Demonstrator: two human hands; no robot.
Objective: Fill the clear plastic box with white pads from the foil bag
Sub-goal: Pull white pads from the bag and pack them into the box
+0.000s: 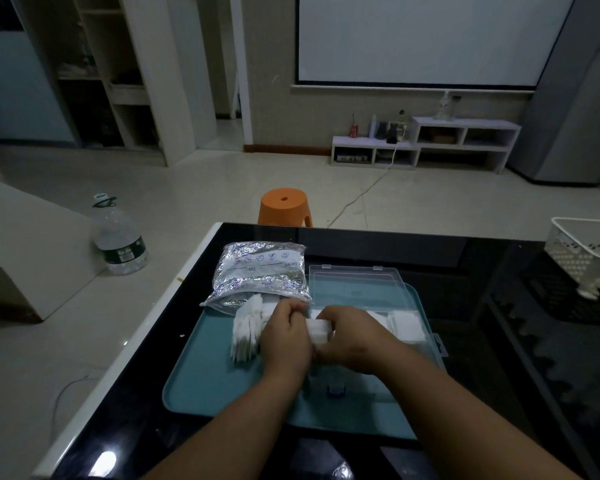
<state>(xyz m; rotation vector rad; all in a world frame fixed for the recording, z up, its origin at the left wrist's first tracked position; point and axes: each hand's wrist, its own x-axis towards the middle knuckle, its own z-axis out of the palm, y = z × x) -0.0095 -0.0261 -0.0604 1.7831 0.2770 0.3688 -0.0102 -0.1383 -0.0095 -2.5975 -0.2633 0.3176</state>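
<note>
A silver foil bag point(260, 273) lies at the far left of a teal tray point(201, 375), its mouth open toward me. White pads point(246, 336) spill from it in a leaning row. The clear plastic box point(409, 323) sits on the tray's right side with its lid point(355, 284) swung open behind it; white pads line its far right part. My left hand point(284, 341) and my right hand point(352, 336) meet over the box's left end, both closed on a small stack of white pads point(317, 329). The box's near left part is hidden by my hands.
The tray rests on a glossy black table point(482, 375) with a white left edge. A white perforated basket point(589, 254) stands at the far right. On the floor are an orange stool point(284, 206) beyond the table and a large water bottle point(118, 237) to the left.
</note>
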